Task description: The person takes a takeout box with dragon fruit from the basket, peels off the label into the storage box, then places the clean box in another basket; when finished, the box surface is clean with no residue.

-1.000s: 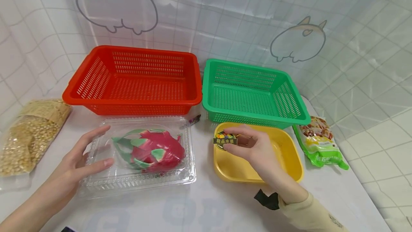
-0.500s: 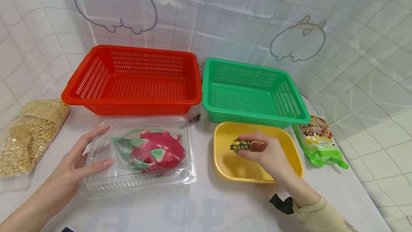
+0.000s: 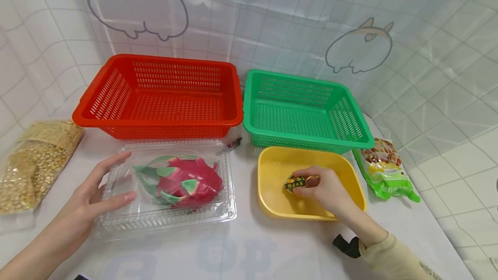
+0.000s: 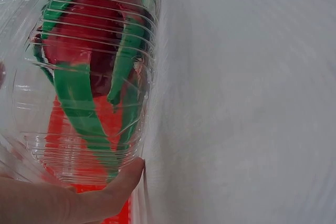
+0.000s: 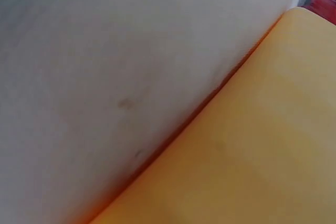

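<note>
A clear plastic box (image 3: 229,202) holds a red and green dragon fruit (image 3: 190,181), both also seen in the left wrist view. My left hand (image 3: 87,200) rests on the box's left end, thumb and forefinger spread over its lid. Inside the yellow basin (image 3: 268,193), my right hand (image 3: 324,189) pinches a small dark label (image 3: 294,184) with coloured fruit and Chinese characters. In the right wrist view only the basin's yellow wall (image 5: 252,145) shows large; the right hand is out of that picture.
Behind stand a red basket (image 3: 171,128) and a green basket (image 3: 307,139). A bag of corn kernels (image 3: 35,163) lies at the left, a green and white food packet (image 3: 383,165) at the right. A small dark wrapper (image 3: 234,143) sits behind the box.
My right hand has moved right and down into the yellow basin, carrying the label from the basin's left rim. The left hand and the box stay in place.
</note>
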Action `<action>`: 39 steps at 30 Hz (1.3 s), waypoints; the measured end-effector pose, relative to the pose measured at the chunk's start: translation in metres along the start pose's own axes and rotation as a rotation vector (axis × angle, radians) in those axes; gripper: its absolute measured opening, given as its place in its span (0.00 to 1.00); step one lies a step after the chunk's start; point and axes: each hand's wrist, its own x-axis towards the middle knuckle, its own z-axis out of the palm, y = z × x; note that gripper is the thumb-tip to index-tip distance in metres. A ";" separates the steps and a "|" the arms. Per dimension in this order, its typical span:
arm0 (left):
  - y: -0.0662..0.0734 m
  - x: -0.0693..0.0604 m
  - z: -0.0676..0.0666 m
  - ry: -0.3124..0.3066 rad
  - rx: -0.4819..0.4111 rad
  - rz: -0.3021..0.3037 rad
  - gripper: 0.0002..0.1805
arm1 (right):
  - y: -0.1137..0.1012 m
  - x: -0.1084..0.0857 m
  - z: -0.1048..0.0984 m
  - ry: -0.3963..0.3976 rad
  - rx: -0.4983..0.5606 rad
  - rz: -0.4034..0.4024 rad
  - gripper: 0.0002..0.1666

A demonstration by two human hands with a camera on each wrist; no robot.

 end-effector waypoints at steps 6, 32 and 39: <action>0.001 0.000 0.000 0.002 0.009 -0.019 0.41 | 0.001 0.004 0.002 -0.009 -0.085 -0.043 0.20; 0.002 -0.001 0.001 0.006 0.008 0.009 0.41 | 0.006 0.016 0.009 -0.083 -0.234 -0.156 0.13; 0.002 -0.001 0.001 0.005 0.006 0.014 0.41 | 0.009 0.014 0.004 -0.128 -0.232 -0.122 0.16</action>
